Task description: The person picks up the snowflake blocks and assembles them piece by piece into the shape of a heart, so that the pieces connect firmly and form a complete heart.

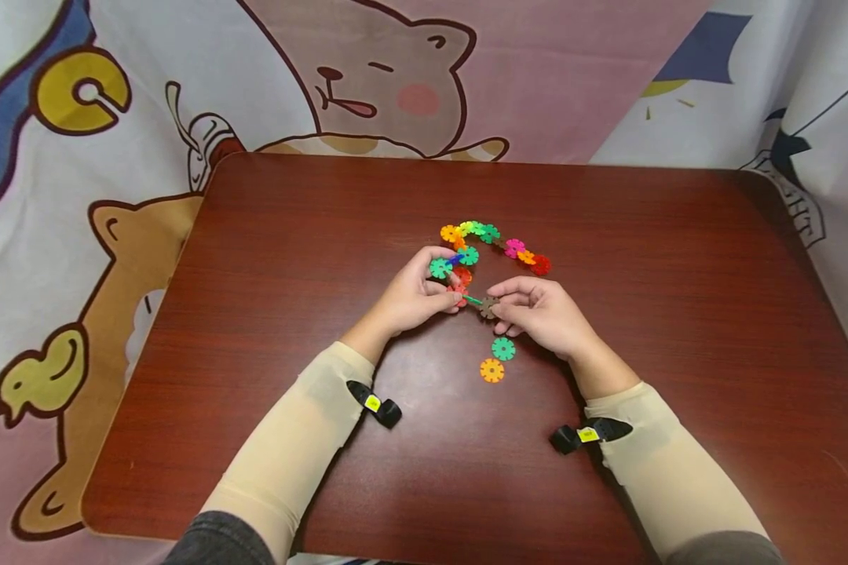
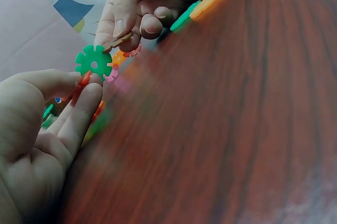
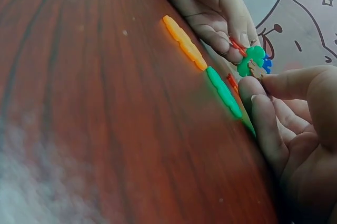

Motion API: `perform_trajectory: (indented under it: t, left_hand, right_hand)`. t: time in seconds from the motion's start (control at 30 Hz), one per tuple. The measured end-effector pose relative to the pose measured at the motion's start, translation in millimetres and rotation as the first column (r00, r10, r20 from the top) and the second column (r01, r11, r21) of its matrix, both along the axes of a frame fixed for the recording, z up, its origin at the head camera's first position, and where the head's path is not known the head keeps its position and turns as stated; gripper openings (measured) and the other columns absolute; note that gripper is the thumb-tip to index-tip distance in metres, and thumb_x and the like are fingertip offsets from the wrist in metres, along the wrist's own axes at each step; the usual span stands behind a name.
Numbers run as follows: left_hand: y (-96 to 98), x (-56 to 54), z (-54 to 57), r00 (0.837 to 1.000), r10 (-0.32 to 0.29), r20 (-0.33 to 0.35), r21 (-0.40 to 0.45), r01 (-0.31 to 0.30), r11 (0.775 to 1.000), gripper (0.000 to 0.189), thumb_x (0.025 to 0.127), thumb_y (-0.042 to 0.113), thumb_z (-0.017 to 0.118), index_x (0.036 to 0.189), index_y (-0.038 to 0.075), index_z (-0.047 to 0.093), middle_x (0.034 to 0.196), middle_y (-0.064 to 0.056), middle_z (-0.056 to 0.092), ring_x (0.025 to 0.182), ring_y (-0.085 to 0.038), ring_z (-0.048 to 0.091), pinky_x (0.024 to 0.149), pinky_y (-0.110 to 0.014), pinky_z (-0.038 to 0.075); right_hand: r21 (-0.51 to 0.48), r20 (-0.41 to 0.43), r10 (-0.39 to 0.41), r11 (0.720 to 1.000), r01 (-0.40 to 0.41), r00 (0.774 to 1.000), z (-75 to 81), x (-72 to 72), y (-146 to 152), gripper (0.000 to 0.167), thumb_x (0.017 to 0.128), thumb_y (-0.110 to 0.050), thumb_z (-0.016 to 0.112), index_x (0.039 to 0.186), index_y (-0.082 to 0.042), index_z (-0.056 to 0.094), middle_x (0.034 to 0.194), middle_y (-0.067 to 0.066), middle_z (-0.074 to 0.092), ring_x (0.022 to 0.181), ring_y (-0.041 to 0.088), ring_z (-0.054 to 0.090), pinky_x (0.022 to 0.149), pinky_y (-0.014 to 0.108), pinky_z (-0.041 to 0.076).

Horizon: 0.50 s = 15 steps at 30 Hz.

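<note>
Between the thumb and fingers of my left hand (image 1: 418, 297) is a red notched plastic disc (image 1: 458, 295), the kind that slots into others. A green notched disc (image 2: 85, 61) stands edge-on in it, sticking out toward the right. My right hand (image 1: 546, 314) pinches a brown notched disc (image 1: 488, 307), whose edge meets the green disc's far side. Linked discs run on from the red one, with a teal disc (image 1: 440, 268) beside the left fingers and another teal disc (image 1: 469, 256) behind. Part of this chain is hidden by the left hand.
Two loose discs lie on the brown table (image 1: 254, 392) near the right hand, one green (image 1: 503, 348) and one orange (image 1: 491, 370). Farther back the chain curves right through a pink disc (image 1: 514, 249) to a red end disc (image 1: 541, 264). A patterned cloth (image 1: 551, 78) hangs behind the table.
</note>
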<state>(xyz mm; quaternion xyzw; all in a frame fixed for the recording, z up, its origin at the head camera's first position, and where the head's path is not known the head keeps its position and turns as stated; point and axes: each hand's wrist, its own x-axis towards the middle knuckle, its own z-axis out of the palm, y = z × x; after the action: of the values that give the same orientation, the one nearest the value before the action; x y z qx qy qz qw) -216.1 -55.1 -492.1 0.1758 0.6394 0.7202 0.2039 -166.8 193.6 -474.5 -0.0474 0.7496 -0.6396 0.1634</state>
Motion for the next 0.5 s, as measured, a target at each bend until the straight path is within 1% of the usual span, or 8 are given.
perform_trajectory:
  t: [0.23, 0.4, 0.5]
  left_hand:
    - [-1.2, -0.4, 1.7, 0.998, -0.047, -0.052, -0.066, 0.044, 0.997, 0.072, 0.093, -0.017, 0.072, 0.155, -0.002, 0.038, 0.114, -0.022, 0.066, 0.082, -0.025, 0.076, 0.08, -0.042, 0.066]
    - [-1.1, 0.0, 1.3, 0.997, -0.064, -0.043, -0.092, 0.06, 0.994, 0.071, 0.092, -0.017, 0.073, 0.153, -0.001, 0.04, 0.116, -0.022, 0.067, 0.082, -0.026, 0.077, 0.079, -0.042, 0.066]
    - [-0.7, 0.6, 0.6, 0.997, -0.073, -0.039, -0.1, 0.068, 0.993, 0.071, 0.092, -0.017, 0.073, 0.153, 0.0, 0.041, 0.115, -0.022, 0.068, 0.082, -0.025, 0.077, 0.078, -0.042, 0.066]
  right_hand:
    - [0.026, 0.037, -0.026, 0.999, 0.025, 0.999, -0.3, -1.1, -1.6, 0.027, 0.098, 0.002, 0.073, 0.122, 0.013, 0.068, 0.092, 0.014, 0.079, 0.071, 0.017, 0.077, 0.069, 0.031, 0.065]
    - [0.062, 0.038, -0.046, 0.997, 0.043, 0.998, 0.9, -0.2, -3.6, 0.027, 0.099, 0.0, 0.074, 0.122, 0.012, 0.069, 0.095, 0.017, 0.079, 0.074, 0.017, 0.078, 0.07, 0.029, 0.065]
    - [0.067, 0.037, -0.046, 0.997, 0.044, 0.998, 0.8, 0.9, -4.6, 0.027, 0.099, 0.0, 0.074, 0.123, 0.012, 0.07, 0.097, 0.019, 0.079, 0.075, 0.018, 0.078, 0.071, 0.029, 0.065]
